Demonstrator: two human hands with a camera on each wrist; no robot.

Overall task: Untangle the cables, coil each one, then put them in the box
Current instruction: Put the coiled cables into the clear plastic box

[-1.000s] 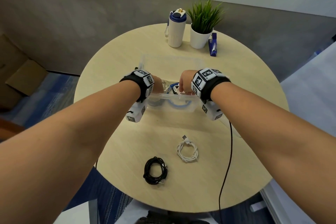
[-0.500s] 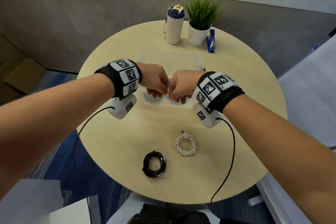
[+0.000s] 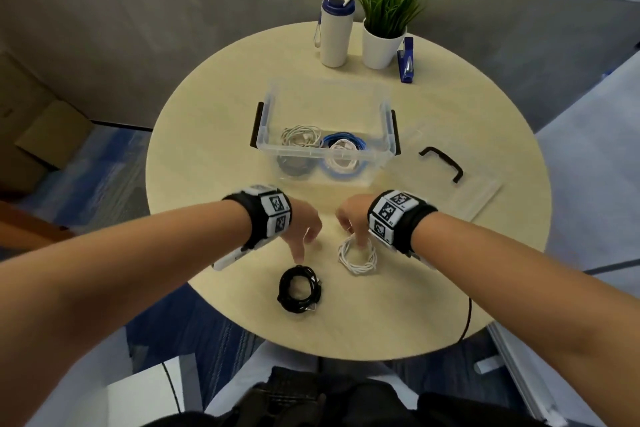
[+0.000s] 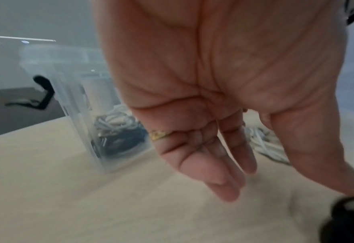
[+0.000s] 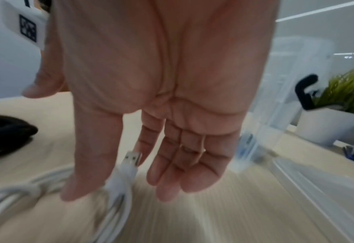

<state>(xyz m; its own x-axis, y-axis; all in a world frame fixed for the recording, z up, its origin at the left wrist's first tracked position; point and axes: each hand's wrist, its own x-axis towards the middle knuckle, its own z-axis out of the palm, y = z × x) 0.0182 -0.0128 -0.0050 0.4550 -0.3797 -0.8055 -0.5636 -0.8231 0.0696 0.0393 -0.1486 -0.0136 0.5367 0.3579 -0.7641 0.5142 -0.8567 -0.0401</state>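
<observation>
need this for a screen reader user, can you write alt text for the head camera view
Seen from above, a person's left hand reaches down toward a coiled black cable and their right hand toward a coiled white cable on a round wooden table. Behind them a clear box already holds white, blue and dark coils.

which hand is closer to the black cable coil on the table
Left. The left hand reaches down just above the black coil; the right hand is off to its right, over the white coil.
</observation>
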